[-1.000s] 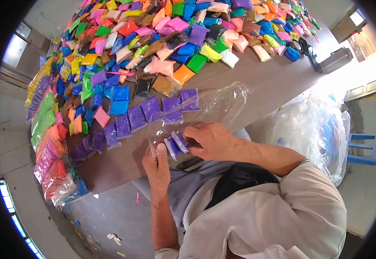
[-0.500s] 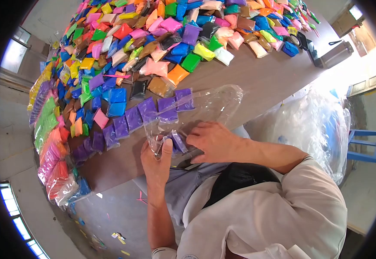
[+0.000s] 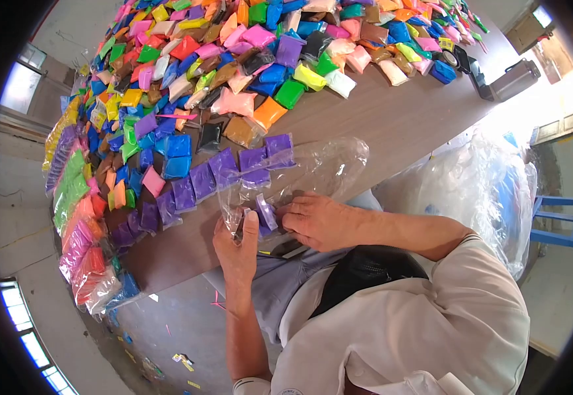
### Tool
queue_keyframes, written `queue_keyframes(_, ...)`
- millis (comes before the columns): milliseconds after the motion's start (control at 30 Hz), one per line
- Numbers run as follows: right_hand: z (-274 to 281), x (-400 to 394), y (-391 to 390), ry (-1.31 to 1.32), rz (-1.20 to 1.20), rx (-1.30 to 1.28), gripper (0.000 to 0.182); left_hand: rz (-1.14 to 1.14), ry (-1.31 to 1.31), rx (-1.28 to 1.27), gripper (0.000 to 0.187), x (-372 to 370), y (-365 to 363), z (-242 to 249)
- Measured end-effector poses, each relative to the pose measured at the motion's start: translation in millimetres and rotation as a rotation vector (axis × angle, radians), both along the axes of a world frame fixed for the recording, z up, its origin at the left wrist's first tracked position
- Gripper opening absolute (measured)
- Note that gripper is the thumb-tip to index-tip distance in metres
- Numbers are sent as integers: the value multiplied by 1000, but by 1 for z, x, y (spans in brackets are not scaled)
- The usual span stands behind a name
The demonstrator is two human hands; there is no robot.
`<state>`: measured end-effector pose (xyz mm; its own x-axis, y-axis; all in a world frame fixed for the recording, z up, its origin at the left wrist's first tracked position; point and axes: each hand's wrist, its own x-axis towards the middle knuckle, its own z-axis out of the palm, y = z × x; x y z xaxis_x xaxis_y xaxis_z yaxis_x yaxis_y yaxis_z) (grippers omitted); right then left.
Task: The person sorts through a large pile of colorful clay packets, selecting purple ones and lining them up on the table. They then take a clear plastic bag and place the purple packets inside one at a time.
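Note:
My left hand (image 3: 236, 247) is at the table's front edge, thumb up and fingers closed round the near end of a clear plastic bag (image 3: 347, 155). Small purple packets (image 3: 266, 212) stand on edge between my two hands, at the bag's near end. My right hand (image 3: 319, 222) is to the right of these packets, its fingers curled in beside them. What its fingertips grip is hidden. The bag spreads away over the table, partly covering a row of flat purple packets (image 3: 202, 182).
A large heap of coloured packets (image 3: 253, 59) covers the far part of the brown table (image 3: 372, 122). Filled bags (image 3: 69, 191) line its left edge. A dark metallic container (image 3: 514, 80) stands at the far right. Clear plastic sheeting (image 3: 471, 191) and a blue stool (image 3: 560, 220) are at the right.
My right hand has shifted slightly down and left, its fingers more curled. The purple packets between my hands show a little differently. The bag's far end has sunk slightly.

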<state>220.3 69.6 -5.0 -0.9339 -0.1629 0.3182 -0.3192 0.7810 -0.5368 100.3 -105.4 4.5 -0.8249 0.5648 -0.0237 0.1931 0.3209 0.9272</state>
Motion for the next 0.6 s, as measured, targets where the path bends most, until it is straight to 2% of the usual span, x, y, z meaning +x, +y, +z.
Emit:
queue_keyframes(233, 12, -1, 4, -146, -5, -192, 23, 12, 21, -4, 31, 1, -2, -3)
queue_keyframes(433, 15, 1, -2, -24, -158, -95, 63, -3, 31, 37, 29, 1, -2, -6)
queue_keyframes(533, 16, -1, -2, -30, -138, -5, 69, -6, 53, 52, 29, 0, -2, -7)
queue_keyframes(600, 14, -2, -5, -58, -130, 2, 66, -12, 66, 74, 28, 0, -2, -6)
